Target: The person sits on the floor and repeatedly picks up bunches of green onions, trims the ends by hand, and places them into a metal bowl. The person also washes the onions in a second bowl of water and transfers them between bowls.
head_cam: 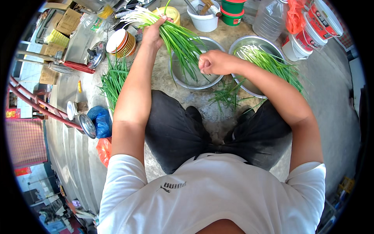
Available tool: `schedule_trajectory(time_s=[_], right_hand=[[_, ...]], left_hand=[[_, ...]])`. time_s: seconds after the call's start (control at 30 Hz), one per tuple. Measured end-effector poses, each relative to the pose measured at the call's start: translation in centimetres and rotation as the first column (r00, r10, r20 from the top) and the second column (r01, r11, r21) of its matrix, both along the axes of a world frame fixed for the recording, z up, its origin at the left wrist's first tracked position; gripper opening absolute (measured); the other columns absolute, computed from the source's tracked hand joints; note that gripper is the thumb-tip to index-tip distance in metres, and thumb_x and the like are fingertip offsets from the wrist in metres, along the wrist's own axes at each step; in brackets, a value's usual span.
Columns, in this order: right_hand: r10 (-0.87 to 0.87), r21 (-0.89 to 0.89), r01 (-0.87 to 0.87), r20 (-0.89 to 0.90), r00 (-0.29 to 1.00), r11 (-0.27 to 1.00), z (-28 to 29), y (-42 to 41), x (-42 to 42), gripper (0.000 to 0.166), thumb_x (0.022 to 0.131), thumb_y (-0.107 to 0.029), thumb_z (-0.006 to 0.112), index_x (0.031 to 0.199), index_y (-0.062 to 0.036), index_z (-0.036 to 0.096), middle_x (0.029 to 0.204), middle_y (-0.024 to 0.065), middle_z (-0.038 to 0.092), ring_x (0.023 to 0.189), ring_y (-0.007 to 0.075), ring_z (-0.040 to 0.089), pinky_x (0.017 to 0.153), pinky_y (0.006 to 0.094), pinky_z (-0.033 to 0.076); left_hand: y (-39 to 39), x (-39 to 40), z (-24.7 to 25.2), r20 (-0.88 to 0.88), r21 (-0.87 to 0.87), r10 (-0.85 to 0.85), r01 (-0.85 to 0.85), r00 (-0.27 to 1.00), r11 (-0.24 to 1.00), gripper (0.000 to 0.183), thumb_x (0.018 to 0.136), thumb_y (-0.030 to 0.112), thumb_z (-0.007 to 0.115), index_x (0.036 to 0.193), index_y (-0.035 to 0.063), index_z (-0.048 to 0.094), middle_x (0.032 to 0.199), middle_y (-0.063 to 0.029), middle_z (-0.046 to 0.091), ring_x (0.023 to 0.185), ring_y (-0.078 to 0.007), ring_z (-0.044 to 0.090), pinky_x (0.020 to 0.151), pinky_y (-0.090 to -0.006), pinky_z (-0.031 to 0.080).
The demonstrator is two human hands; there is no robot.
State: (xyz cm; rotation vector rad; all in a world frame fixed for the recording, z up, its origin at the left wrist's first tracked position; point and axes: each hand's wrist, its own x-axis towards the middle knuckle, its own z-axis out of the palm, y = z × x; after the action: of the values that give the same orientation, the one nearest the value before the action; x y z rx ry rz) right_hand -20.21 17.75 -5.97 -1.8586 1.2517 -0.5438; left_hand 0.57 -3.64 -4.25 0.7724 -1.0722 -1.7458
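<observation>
My left hand [154,33] grips a bunch of long green leafy stalks with white ends [179,39], held slantwise over a metal basin [201,87]. The white ends point to the upper left and the green tips hang over the basin. By those tips is my right hand [214,62], its fingers curled; whether it pinches a leaf cannot be told. A second metal basin [237,42] at the right bears another bunch of the stalks [274,63], leaves hanging over its rim. Loose green leaf pieces [226,95] lie on the ground between the basins. More green stalks [115,76] lie beside my left forearm.
Beyond the basins stand a white bucket [207,23] with tools, green tubs [231,16], a large clear plastic bottle [269,22] and stacked white buckets [298,46]. Stacked bowls [124,42], a pot lid [96,54] and a blue plastic bag [100,121] are at the left.
</observation>
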Motion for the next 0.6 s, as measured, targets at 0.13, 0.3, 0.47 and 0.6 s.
schedule_trajectory(time_s=[0.13, 0.3, 0.47, 0.6], right_hand=[[-0.282, -0.104, 0.299, 0.154, 0.947, 0.949, -1.6, -1.8, 0.6, 0.023, 0.087, -0.024, 0.079, 0.092, -0.0032, 0.071, 0.088, 0.0100, 0.075, 0.082, 0.0215, 0.072, 0.075, 0.0366, 0.055], [-0.521, -0.155, 0.531, 0.099, 0.848, 0.833, -1.3, -3.0, 0.8, 0.032, 0.087, -0.035, 0.080, 0.089, -0.0051, 0.071, 0.084, 0.0100, 0.075, 0.079, 0.0245, 0.073, 0.075, 0.0387, 0.056], [-0.607, -0.177, 0.632, 0.179, 0.775, 0.755, -2.3, -3.9, 0.2, 0.028, 0.088, -0.034, 0.079, 0.090, -0.0069, 0.071, 0.086, 0.0093, 0.076, 0.083, 0.0252, 0.074, 0.077, 0.0394, 0.056], [-0.616, -0.197, 0.644, 0.188, 0.765, 0.739, -2.0, -3.8, 0.1, 0.024, 0.088, -0.030, 0.079, 0.093, -0.0077, 0.072, 0.089, 0.0089, 0.076, 0.086, 0.0246, 0.074, 0.078, 0.0386, 0.056]], left_hand=[[0.4, -1.8, 0.0, -0.013, 0.039, 0.008, -0.008, 1.000, 0.999, 0.019, 0.098, 0.008, 0.069, 0.112, -0.0025, 0.062, 0.099, -0.0138, 0.072, 0.096, -0.0262, 0.072, 0.088, -0.0402, 0.062], [2.5, -3.9, 0.4, -0.069, 0.035, -0.024, 0.026, 0.997, 0.999, 0.017, 0.097, 0.006, 0.070, 0.110, -0.0014, 0.063, 0.097, -0.0123, 0.072, 0.093, -0.0243, 0.072, 0.087, -0.0387, 0.061], [3.2, -5.1, 0.7, -0.166, 0.055, 0.004, 0.005, 0.986, 0.998, 0.018, 0.093, 0.000, 0.073, 0.107, -0.0052, 0.063, 0.095, -0.0157, 0.072, 0.088, -0.0268, 0.073, 0.079, -0.0418, 0.064], [3.5, -4.9, 1.0, -0.152, 0.092, 0.037, -0.023, 0.988, 0.996, 0.018, 0.093, 0.000, 0.072, 0.108, -0.0050, 0.062, 0.095, -0.0157, 0.072, 0.087, -0.0268, 0.073, 0.078, -0.0419, 0.064]])
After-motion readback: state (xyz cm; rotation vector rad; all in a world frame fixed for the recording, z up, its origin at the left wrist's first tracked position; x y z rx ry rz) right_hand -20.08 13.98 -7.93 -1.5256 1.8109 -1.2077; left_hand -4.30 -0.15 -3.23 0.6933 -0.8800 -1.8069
